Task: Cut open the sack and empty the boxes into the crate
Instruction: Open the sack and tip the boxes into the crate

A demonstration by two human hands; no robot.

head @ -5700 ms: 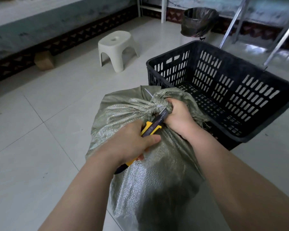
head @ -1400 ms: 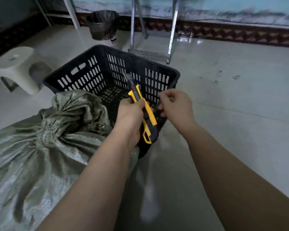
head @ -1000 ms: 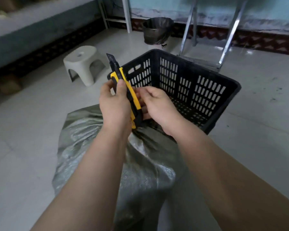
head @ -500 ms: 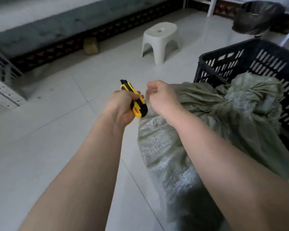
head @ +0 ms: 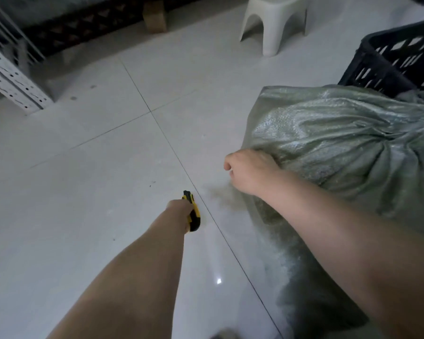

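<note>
A grey-green woven sack (head: 333,143) lies on the tiled floor at the right, its gathered neck pointing toward the black slotted crate (head: 392,62) at the upper right. My left hand (head: 181,210) is low over the floor, left of the sack, and grips a yellow-and-black utility knife (head: 192,212); its blade does not show. My right hand (head: 249,170) is a closed fist at the sack's left edge; whether it pinches the fabric is unclear. No boxes are visible; the sack's contents are hidden.
A white plastic stool (head: 273,19) stands at the top, left of the crate. A small brown block (head: 154,15) sits by the dark wall base. Perforated metal shelf posts (head: 10,79) stand at the far left. Pale floor tiles (head: 83,192) spread around my left hand.
My left hand has dropped with the knife down to just above the floor. My right hand has parted from it and gone to the sack's left edge. The view has swung left and down.
</note>
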